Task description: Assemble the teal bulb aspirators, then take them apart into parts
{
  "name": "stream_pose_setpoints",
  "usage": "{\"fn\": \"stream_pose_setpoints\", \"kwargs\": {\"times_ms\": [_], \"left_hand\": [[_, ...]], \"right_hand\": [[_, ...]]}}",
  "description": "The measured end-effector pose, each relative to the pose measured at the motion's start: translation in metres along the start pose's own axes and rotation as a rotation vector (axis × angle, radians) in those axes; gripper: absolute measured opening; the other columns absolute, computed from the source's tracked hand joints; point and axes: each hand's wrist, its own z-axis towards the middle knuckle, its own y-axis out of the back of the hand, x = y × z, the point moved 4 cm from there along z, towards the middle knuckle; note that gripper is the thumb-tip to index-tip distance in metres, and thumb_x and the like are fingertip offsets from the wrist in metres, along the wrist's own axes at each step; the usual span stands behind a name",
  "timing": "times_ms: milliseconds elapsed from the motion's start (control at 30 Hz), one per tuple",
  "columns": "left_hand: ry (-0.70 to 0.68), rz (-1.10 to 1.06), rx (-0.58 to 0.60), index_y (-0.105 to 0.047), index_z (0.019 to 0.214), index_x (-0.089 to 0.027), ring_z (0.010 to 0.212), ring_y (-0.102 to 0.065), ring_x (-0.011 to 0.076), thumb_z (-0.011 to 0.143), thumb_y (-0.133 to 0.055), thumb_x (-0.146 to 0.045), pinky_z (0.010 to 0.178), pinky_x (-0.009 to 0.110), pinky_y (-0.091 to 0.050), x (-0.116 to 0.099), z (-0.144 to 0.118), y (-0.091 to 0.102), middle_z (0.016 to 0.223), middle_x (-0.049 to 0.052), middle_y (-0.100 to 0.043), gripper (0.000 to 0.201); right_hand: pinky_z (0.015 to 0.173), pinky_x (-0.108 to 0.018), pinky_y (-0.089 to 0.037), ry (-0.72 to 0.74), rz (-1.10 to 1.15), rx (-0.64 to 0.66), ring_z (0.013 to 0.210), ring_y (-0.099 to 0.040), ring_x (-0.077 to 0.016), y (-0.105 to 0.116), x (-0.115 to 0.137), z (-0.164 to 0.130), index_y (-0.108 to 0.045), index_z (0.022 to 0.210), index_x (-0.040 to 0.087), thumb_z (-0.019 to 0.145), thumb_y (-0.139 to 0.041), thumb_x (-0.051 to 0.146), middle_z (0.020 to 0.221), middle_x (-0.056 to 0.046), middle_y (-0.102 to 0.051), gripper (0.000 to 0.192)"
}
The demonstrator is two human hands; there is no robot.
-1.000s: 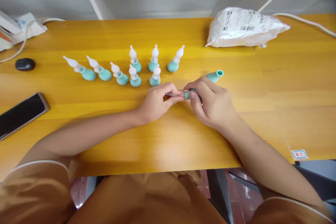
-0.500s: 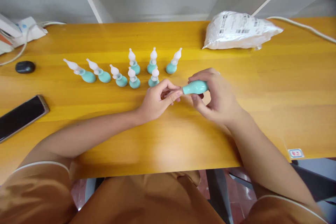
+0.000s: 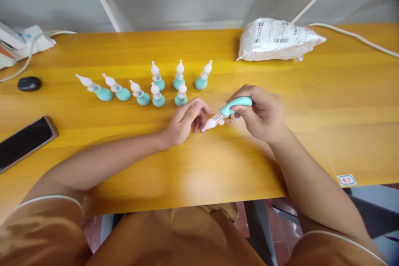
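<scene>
My right hand (image 3: pixel 263 114) holds a teal rubber bulb with a white translucent tip (image 3: pixel 229 111), the tip pointing down and left toward the yellow wooden table (image 3: pixel 199 162). My left hand (image 3: pixel 185 120) rests on the table just left of that tip, fingers loosely curled, holding nothing. Beyond my hands, several finished teal bulbs with white tips (image 3: pixel 156 89) stand in a loose row and cluster.
A white plastic bag (image 3: pixel 277 39) lies at the back right, with a white cable (image 3: pixel 358 38) beside it. A dark phone (image 3: pixel 23 141) lies at the left edge, a black mouse (image 3: pixel 29 83) and a white device (image 3: pixel 28 39) behind it.
My left hand has let go of the white tip and drawn back slightly. My right hand has lifted and tilted the assembled bulb, so that its tip points down.
</scene>
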Motion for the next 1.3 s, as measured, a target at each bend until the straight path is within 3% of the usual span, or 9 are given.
{"fn": "stream_pose_setpoints", "kwargs": {"times_ms": [133,267,400,533,700,867,967,1100,1300], "left_hand": [[0.035,-0.035,0.013,-0.061,0.097,-0.021,0.054,-0.057,0.0124,0.109,-0.052,-0.079,0.05,0.025,-0.04,0.004,0.003,0.0,0.067,-0.001,-0.065,0.06],[0.026,0.022,0.115,-0.062,0.095,-0.02,0.055,-0.056,0.0121,0.112,-0.05,-0.073,0.053,0.025,-0.04,0.005,0.003,-0.002,0.067,-0.001,-0.065,0.058],[0.056,0.215,0.297,-0.064,0.096,-0.019,0.062,-0.06,0.013,0.119,-0.043,-0.063,0.062,0.026,-0.045,0.002,-0.003,-0.007,0.072,0.001,-0.069,0.054],[0.02,0.339,0.422,-0.064,0.099,-0.019,0.068,-0.063,0.0136,0.121,-0.037,-0.06,0.069,0.027,-0.049,-0.005,-0.007,-0.01,0.076,0.001,-0.07,0.053],[0.03,0.389,0.439,-0.064,0.1,-0.019,0.07,-0.065,0.014,0.12,-0.036,-0.059,0.07,0.026,-0.05,-0.006,-0.007,-0.01,0.076,0.001,-0.07,0.053],[0.02,0.37,0.442,-0.064,0.099,-0.019,0.068,-0.064,0.0133,0.121,-0.038,-0.053,0.07,0.026,-0.05,-0.005,-0.007,-0.011,0.075,0.001,-0.07,0.048],[0.013,0.386,0.453,-0.064,0.099,-0.019,0.069,-0.065,0.0136,0.121,-0.037,-0.052,0.07,0.026,-0.05,-0.004,-0.007,-0.011,0.076,0.001,-0.071,0.047],[-0.008,0.444,0.501,-0.064,0.098,-0.02,0.071,-0.067,0.0138,0.122,-0.036,-0.048,0.075,0.027,-0.05,-0.004,-0.005,-0.012,0.077,0.001,-0.074,0.046],[-0.098,0.683,0.72,-0.064,0.088,-0.022,0.071,-0.069,0.0164,0.121,-0.038,-0.049,0.082,0.033,-0.049,0.002,-0.008,-0.018,0.077,0.001,-0.078,0.05]], "right_hand": [[0.054,-0.035,-0.048,0.009,0.135,-0.192,0.054,-0.058,-0.0166,0.007,0.002,0.001,-0.067,0.094,0.027,0.109,-0.074,0.05,0.076,0.001,-0.067,0.029],[0.052,-0.037,-0.05,-0.067,0.25,-0.298,0.056,-0.06,-0.0174,0.01,-0.019,0.005,-0.069,0.121,0.032,0.113,-0.061,0.061,0.1,-0.005,-0.074,0.031],[0.06,-0.044,-0.056,-0.106,0.187,-0.297,0.079,-0.074,-0.0261,0.011,-0.042,0.007,-0.059,0.143,0.038,0.115,-0.057,0.056,0.121,-0.011,-0.075,0.033],[0.073,-0.048,-0.061,-0.238,0.28,-0.426,0.11,-0.078,-0.0333,0.016,-0.047,0.004,-0.064,0.134,0.043,0.107,-0.07,0.056,0.128,-0.009,-0.074,0.03],[0.08,-0.048,-0.059,-0.43,0.598,-0.601,0.126,-0.071,-0.0368,0.022,-0.043,0.002,-0.067,0.111,0.04,0.089,-0.082,0.054,0.125,-0.002,-0.072,0.031],[0.088,-0.056,-0.057,-0.409,0.429,-0.551,0.127,-0.066,-0.0398,0.026,-0.041,0.003,-0.07,0.117,0.042,0.097,-0.072,0.07,0.131,-0.006,-0.073,0.035],[0.081,-0.057,-0.056,-0.335,0.369,-0.469,0.106,-0.071,-0.0382,0.02,-0.034,0.005,-0.072,0.118,0.045,0.103,-0.065,0.075,0.126,-0.007,-0.077,0.035],[0.063,-0.046,-0.058,-0.308,0.534,-0.494,0.071,-0.068,-0.0248,0.004,-0.016,0.003,-0.073,0.1,0.034,0.105,-0.07,0.069,0.1,-0.005,-0.079,0.035],[0.074,-0.045,-0.073,-0.376,0.459,-0.247,0.079,-0.081,-0.0247,-0.03,0.004,-0.008,-0.072,0.114,0.028,0.103,-0.08,0.061,0.1,-0.005,-0.082,0.035]]}}
